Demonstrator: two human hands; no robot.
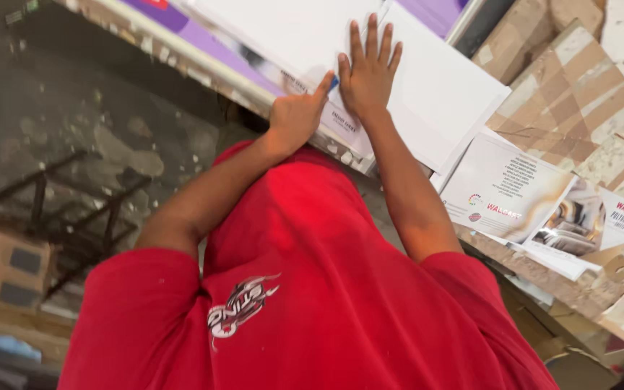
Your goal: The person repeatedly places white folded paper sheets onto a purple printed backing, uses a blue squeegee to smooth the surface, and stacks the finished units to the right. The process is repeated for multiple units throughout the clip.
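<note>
In the head view the left hand [296, 115] is curled into a loose fist at the near edge of the white sheets [435, 94], its forefinger stretched out and pinching a small blue thing [334, 82] against the paper; what that thing is cannot be told. The right hand [368, 72] lies just beside it, flat and open, fingers spread and palm pressed down on the smooth white sheets. The sheets are stiff, square-cornered and matt, stacked on a purple-edged board [204, 43] at the rim of a rough, chipped worktop. Glossy printed leaflets [514, 195] fan out to the right, near the elbow. Beyond them lie brown cardboard flaps [572, 94] crossed with shiny tape. Both forearms rise from loose red sleeves [312, 303]. Left of the worktop the floor [74, 123] is dark and mottled
</note>
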